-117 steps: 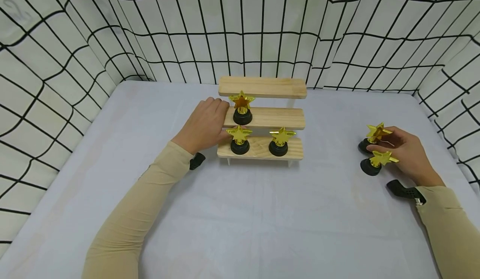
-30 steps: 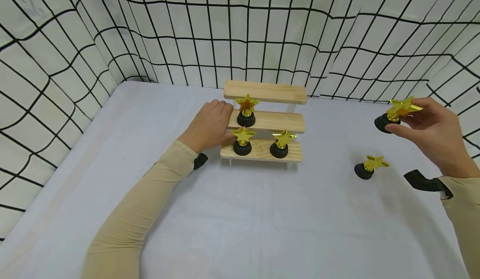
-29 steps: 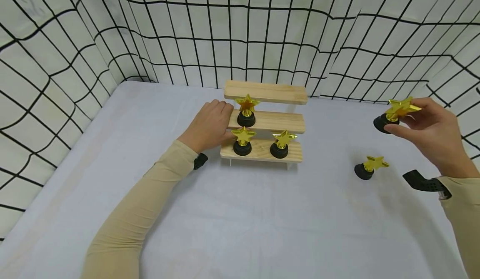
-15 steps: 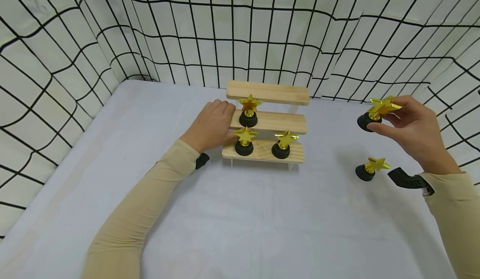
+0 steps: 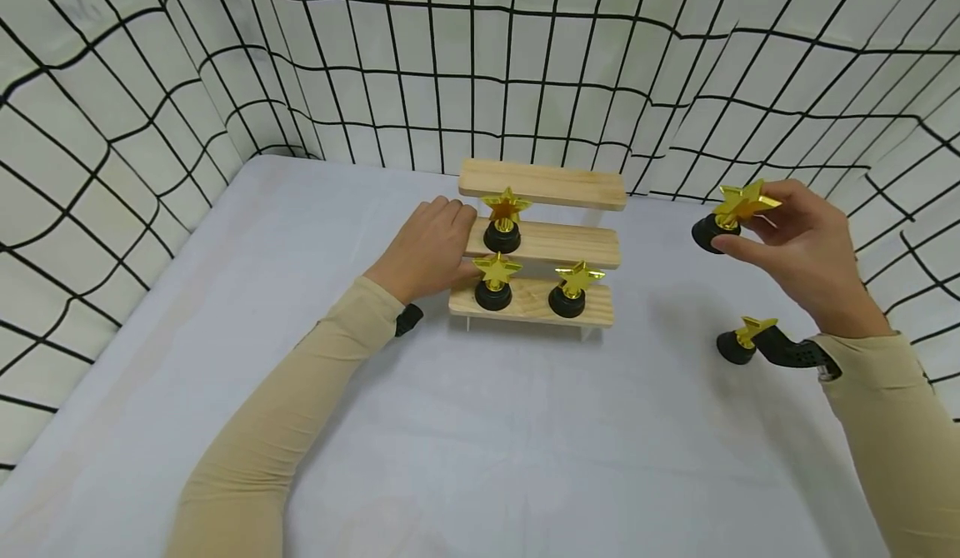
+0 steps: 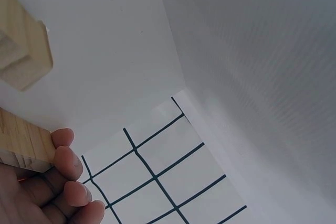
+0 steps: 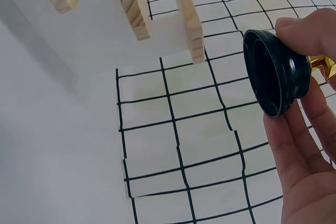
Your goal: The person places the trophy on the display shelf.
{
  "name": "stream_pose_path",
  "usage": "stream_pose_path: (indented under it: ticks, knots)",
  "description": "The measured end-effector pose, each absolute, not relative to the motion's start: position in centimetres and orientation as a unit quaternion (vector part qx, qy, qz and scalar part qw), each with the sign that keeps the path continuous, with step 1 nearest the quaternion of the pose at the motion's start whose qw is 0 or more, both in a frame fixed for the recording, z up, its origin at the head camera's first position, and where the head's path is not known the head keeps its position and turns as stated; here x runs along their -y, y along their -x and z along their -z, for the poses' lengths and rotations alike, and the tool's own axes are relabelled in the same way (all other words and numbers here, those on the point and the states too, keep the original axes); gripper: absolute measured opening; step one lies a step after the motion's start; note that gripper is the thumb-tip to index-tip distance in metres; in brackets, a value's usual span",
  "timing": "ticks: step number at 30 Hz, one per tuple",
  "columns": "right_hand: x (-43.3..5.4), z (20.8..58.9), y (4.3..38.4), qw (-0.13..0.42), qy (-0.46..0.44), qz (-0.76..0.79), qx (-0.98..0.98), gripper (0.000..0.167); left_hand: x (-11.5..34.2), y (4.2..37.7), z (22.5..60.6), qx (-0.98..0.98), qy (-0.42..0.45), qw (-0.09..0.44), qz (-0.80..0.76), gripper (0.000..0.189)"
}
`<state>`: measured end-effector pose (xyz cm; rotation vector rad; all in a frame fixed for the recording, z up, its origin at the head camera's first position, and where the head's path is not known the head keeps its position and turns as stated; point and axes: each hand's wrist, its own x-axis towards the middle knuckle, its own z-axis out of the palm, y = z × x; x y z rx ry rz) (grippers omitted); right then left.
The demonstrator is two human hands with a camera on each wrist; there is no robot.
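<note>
A three-tier wooden display stand (image 5: 542, 244) stands near the back of the table. At its left end my left hand (image 5: 431, 250) grips the middle board (image 6: 23, 140), with the fingers bent over the board's end in the left wrist view. Two star trophies, a left one (image 5: 493, 281) and a right one (image 5: 570, 290), stand on the lowest board; a third trophy (image 5: 503, 223) is on the middle board's left. Raised right of the stand, my right hand (image 5: 806, 246) pinches a gold star trophy (image 5: 731, 215) by its black base (image 7: 276, 72), tilted.
Another star trophy (image 5: 738, 343) leans on the white table (image 5: 525, 433) at the right, partly hidden by the black wrist camera (image 5: 791, 350). The stand's top board (image 5: 542, 183) bears nothing. White walls with black grid lines (image 5: 480, 67) enclose the table.
My right hand has lifted one trophy off the table and carried it left toward the stand. My left hand keeps its hold on the stand.
</note>
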<state>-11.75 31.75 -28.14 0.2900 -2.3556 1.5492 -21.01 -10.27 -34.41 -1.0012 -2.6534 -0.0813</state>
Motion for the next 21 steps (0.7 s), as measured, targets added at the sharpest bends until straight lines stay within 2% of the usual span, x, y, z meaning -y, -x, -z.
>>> stream_pose_path:
  ticks: [5,21]
  knots:
    - [-30.6,28.1,12.0,0.147,-0.118,-0.583,0.790,0.055,10.3,21.0,34.4,0.925,0.348,0.150,0.028,0.069]
    - [-27.5,28.1,13.3,0.160,-0.124,-0.569,0.797,0.055,10.3,21.1,34.4,0.924,0.350,0.149,0.035,0.068]
